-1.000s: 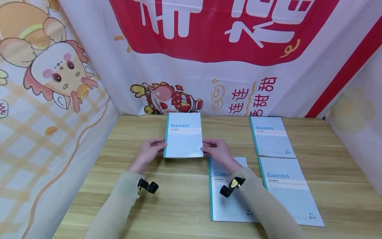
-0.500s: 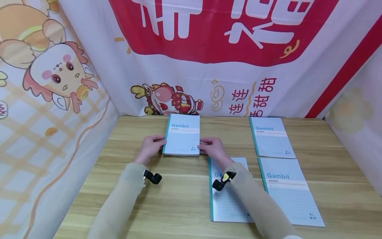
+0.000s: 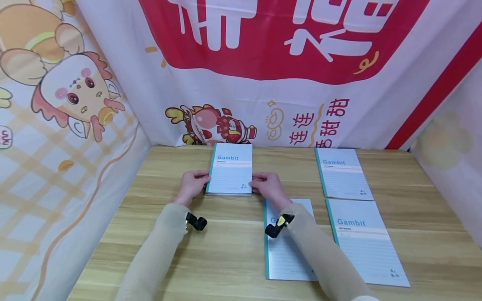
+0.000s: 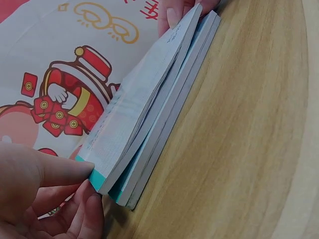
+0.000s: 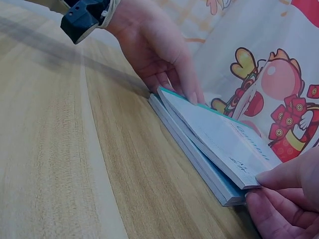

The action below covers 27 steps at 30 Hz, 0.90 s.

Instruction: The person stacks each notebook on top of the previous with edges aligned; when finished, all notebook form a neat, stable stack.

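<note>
Both hands pinch the top notebook between them: left hand at its spine corner, right hand at the opposite corner, just above the stack on the counter.

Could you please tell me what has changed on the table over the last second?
The pale blue Gambit notebook, held between the left hand and right hand, came down from tilted towards the camera onto the notebook stack. Both keep their grip. The three other notebooks stayed put.
</note>
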Motion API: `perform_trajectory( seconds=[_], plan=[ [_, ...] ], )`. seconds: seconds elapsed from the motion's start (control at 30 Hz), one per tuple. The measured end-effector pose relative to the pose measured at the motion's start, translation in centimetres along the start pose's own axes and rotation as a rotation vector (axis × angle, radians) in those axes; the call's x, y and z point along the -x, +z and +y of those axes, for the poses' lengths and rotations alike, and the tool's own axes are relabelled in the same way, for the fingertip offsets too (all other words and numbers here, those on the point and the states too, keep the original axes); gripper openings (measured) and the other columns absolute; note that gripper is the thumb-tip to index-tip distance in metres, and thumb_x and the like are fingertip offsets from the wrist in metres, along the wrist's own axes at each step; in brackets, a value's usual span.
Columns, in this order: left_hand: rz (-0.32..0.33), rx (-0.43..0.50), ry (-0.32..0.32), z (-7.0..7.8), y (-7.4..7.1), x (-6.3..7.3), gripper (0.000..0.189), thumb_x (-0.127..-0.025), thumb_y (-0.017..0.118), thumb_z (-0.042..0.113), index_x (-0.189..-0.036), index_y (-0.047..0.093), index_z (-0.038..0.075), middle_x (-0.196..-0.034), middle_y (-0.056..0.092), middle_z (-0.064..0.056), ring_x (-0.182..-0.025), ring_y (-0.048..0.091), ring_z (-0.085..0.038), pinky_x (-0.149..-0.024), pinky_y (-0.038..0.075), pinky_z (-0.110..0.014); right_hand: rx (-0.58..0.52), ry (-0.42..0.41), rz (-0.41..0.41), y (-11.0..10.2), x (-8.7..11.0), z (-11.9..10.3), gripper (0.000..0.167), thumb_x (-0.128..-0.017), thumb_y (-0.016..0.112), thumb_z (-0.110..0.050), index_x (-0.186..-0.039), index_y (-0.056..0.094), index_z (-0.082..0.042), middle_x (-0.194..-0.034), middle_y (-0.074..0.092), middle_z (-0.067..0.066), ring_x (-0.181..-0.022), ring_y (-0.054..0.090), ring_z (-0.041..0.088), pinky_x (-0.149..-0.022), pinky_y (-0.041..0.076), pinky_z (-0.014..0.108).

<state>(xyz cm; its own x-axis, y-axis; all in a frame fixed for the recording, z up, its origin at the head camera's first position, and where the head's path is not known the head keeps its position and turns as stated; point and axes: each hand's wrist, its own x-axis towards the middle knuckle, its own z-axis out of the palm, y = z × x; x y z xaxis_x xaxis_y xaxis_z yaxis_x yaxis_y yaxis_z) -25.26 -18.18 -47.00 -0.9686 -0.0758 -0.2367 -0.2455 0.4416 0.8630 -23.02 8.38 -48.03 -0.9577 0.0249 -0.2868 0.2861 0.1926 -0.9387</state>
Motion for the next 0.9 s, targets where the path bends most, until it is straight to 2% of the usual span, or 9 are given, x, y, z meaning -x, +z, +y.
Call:
perform_trajectory(
  seconds=[0.23,0.9],
  plan=[
    [0.005,-0.005,0.005,-0.2,-0.01,-0.12,0.036,-0.101,0.066,0.017,-0.135,0.065,0.007,-0.133,0.063,-0.015,-0.121,0.059,-0.027,-0.1,0.05,-0.041,0.009,-0.015,0.015,0.26,0.14,0.0,0.038,-0.092,0.075,-0.007,-0.13,0.068,-0.006,-0.103,0.07,0.009,-0.089,0.07,0.019,-0.076,0.06,0.029],
    [0.007,-0.072,0.021,-0.85,0.12,-0.36,0.034,-0.1,0.068,0.019,-0.133,0.068,0.008,-0.136,0.063,-0.013,-0.133,0.051,-0.028,-0.11,0.041,-0.046,0.042,-0.039,0.036,0.44,0.21,0.2,0.035,-0.093,0.075,-0.007,-0.128,0.069,-0.005,-0.102,0.068,0.01,-0.085,0.069,0.019,-0.073,0.06,0.028]
  ],
)
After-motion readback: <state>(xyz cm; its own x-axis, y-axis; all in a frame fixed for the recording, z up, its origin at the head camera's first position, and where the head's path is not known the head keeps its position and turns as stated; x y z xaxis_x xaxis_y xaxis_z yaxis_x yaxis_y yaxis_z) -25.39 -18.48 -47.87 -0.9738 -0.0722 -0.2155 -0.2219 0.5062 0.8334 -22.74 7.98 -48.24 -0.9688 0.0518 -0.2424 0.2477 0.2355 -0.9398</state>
